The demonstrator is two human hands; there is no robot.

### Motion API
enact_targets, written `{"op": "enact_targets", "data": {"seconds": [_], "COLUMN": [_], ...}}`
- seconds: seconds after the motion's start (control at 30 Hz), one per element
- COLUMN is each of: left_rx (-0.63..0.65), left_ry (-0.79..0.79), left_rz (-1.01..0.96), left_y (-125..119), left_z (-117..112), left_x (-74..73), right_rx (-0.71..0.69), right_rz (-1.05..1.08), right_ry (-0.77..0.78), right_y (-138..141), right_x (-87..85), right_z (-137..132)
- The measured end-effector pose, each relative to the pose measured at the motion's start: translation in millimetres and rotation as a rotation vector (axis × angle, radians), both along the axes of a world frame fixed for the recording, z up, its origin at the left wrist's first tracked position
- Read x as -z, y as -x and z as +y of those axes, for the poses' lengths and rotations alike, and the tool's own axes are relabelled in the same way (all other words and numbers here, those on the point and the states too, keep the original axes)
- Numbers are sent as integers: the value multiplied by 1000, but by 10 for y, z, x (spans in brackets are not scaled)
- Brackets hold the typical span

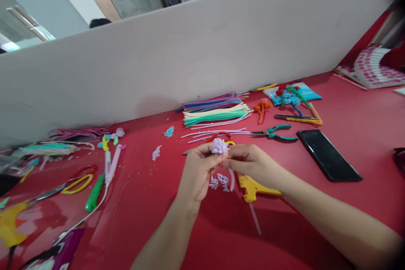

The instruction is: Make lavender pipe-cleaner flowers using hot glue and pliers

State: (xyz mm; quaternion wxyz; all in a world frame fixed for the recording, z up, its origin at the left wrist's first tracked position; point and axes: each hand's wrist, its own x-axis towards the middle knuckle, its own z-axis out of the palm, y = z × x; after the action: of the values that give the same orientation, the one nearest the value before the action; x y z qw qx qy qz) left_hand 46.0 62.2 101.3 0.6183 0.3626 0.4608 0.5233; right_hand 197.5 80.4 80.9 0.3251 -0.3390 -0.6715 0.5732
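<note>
A small pale purple flower [219,146], with fuzzy petals like pipe cleaner pieces, is held upright in the middle of the view. My left hand [201,166] pinches it from the left, below the petals. At its right side, the fingers of my right hand [248,158] are closed together against its lower edge; whatever lies between them is hidden. Loose pale purple pieces [223,181] lie on the table under my hands. A yellow glue gun [251,187] rests beneath my right wrist, a glue stick poking out of its back. Red-and-yellow-handled scissors [221,136] lie partly hidden behind the flower.
Bundles of pipe cleaners [217,114] lie along the grey partition [202,55]. To the right are teal-handled pliers [278,133], a black phone [329,155] and tweezers [294,117]. Leftward lie other scissors [77,183], a pink-and-white tool [112,164] and another yellow glue gun [12,223].
</note>
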Motion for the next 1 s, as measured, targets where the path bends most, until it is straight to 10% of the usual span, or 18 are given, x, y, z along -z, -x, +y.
{"op": "enact_targets", "data": {"seconds": [0.5,1.0], "left_rx": [27,-155], "left_ry": [-92,-545], "left_rz": [112,955], "left_y": [-25,-53], "left_z": [-30,-194], "left_x": [45,41], "right_rx": [-6,225], "right_rz": [2,-104], "right_ry": [101,-145], "right_y": [-30,-91], "right_x": [-70,-189], "right_z": [20,-79]}}
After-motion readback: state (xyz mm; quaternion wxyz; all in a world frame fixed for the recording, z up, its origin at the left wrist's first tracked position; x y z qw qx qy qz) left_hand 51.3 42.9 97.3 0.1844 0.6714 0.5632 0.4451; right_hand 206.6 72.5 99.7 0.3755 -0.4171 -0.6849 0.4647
